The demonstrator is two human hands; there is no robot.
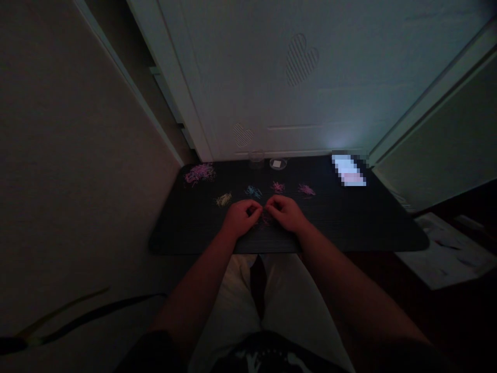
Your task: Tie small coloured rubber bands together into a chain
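Note:
My left hand (244, 215) and my right hand (285, 211) meet near the front middle of a dark table (361, 223). Thumb and fingers of each are pinched together, the tips almost touching. Whatever they hold is too small and dim to make out. Just below the fingertips lie a few reddish thin strands (265, 219). Beyond my hands sit small heaps of thin, strand-like pieces: a yellowish heap (223, 199), a blue heap (253, 191), a pink heap (277, 187) and a purple-pink heap (306, 190).
A larger mixed pink and purple pile (200, 173) lies at the back left. Along the back edge stand a clear container (256, 159) and a round clear lid (278, 164) with a white label. A bright, blurred-out screen (349, 171) is at the back right. A white panel rises behind.

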